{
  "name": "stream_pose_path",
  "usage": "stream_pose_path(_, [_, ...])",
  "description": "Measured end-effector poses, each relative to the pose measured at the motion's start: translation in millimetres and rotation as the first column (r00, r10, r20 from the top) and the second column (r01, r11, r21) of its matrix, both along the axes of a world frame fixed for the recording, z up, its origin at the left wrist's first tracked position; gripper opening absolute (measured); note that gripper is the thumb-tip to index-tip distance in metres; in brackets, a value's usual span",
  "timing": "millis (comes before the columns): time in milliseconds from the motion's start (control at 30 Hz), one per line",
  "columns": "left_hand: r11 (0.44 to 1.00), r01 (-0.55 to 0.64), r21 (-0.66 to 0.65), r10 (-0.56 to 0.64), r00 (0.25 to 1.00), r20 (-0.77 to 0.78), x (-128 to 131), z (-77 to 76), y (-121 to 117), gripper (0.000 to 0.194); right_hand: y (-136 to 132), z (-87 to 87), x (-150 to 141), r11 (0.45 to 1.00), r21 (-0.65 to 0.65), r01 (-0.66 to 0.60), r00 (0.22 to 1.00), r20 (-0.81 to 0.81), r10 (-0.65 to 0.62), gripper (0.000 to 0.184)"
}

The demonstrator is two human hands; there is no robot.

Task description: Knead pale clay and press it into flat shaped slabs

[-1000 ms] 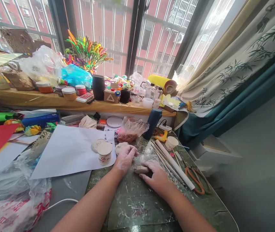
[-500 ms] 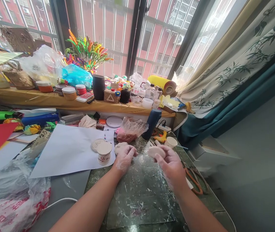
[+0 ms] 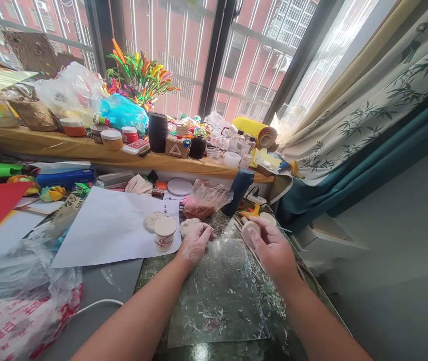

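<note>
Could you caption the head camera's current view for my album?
Right hand holding a pale disc above a smeared clear sheet, left hand nearby.

Left hand (image 3: 197,238): bare; whitish, powdery residue (image 3: 189,251) on the fingers and thumb, with a distinct patch beside the wrist. Right hand (image 3: 272,243): bare; similar pale coating on the fingers and thumb. Left forearm (image 3: 142,301) and right forearm (image 3: 317,308): uncovered behind the hands, broadening away from the wrists

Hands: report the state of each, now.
Left hand: fingers curled by the pale lump; grip cannot be told.
Right hand: closed, holding a pale disc.
</note>
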State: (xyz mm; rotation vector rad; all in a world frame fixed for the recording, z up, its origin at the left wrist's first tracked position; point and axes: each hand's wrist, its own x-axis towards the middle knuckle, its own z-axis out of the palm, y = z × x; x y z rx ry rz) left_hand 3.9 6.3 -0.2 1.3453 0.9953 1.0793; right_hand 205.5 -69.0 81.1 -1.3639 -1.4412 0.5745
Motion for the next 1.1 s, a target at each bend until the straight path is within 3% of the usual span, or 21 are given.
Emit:
stream_pose_path(67, [1.0, -0.001, 0.003, 0.001, 1.0, 0.007, -0.4, -0.5, -0.4, 0.03, -4.6, 1.7, -1.2, 0.994, 0.106, -0.016, 0.979, 0.203, -0.006, 0.034])
stream_pose_path(100, [1.0, -0.002, 0.007, 0.002, 1.0, 0.004, -0.7, -0.7, -0.7, 0.03, -6.5, -3.8, -3.6, 0.993, 0.092, -0.073, 0.956, 0.291, 0.043, 0.035])
stream_pose_path(200, [1.0, -0.003, 0.02, 0.003, 1.0, -0.011, -1.5, -0.6, -2.1, 0.032, -9.1, -37.8, -13.9, 0.946, -0.189, -0.264, 0.803, 0.5, 0.324, 0.045])
stream_pose_path(267, [1.0, 0.002, 0.018, -0.002, 1.0, -0.023, -1.9, 0.3, -3.1, 0.033, -9.0, -62.0, -18.6, 0.921, -0.305, -0.241, 0.742, 0.554, 0.377, 0.057])
stream_pose_path(367, [1.0, 0.013, -0.002, -0.013, 0.999, -0.046, -2.0, 2.5, -4.2, 0.033, -9.0, -79.4, -18.8, 0.929, -0.325, -0.178, 0.756, 0.559, 0.34, 0.056])
stream_pose_path(467, [1.0, 0.01, -0.007, -0.01, 0.999, -0.051, -1.6, 3.0, -3.8, 0.032, -10.0, -66.9, -13.9, 0.94, -0.258, -0.225, 0.77, 0.544, 0.333, 0.043])
stream_pose_path(533, [1.0, 0.01, -0.002, -0.01, 0.999, -0.05, -1.1, 1.7, -2.7, 0.031, -10.6, -47.4, -10.0, 0.968, -0.119, -0.22, 0.822, 0.512, 0.25, 0.039])
stream_pose_path(633, [1.0, 0.019, 0.004, -0.019, 0.998, -0.056, -0.5, -1.1, -0.7, 0.031, -11.0, -23.5, -6.6, 0.983, 0.182, 0.006, 0.925, 0.374, -0.075, 0.042])
stream_pose_path(700, [1.0, 0.022, 0.007, -0.022, 0.998, -0.053, -0.1, -2.1, -0.1, 0.03, -11.2, -23.7, -7.3, 0.954, 0.275, 0.123, 0.938, 0.281, -0.202, 0.045])
stream_pose_path(767, [1.0, 0.021, 0.005, -0.021, 0.999, -0.042, 0.0, -2.1, -0.4, 0.03, -11.7, -37.4, -9.7, 0.981, 0.196, 0.007, 0.933, 0.351, -0.077, 0.046])
stream_pose_path(800, [1.0, 0.019, 0.005, -0.019, 0.999, -0.037, 0.0, -1.8, -0.7, 0.03, -12.0, -46.7, -10.8, 0.989, 0.086, -0.117, 0.898, 0.436, 0.068, 0.047])
stream_pose_path(867, [1.0, 0.019, 0.007, -0.019, 0.999, -0.032, -0.1, -0.8, -1.6, 0.031, -12.7, -63.9, -12.1, 0.978, -0.092, -0.189, 0.83, 0.518, 0.209, 0.053])
stream_pose_path(1000, [1.0, 0.021, 0.016, -0.02, 0.999, -0.037, 0.4, -0.3, -1.7, 0.033, -14.8, -79.1, -12.8, 0.979, -0.195, -0.06, 0.88, 0.452, 0.145, 0.057])
stream_pose_path(1100, [1.0, 0.013, 0.022, -0.012, 1.0, -0.027, 1.1, -1.4, -0.8, 0.032, -14.6, -80.9, -16.7, 0.961, -0.23, -0.152, 0.848, 0.469, 0.247, 0.041])
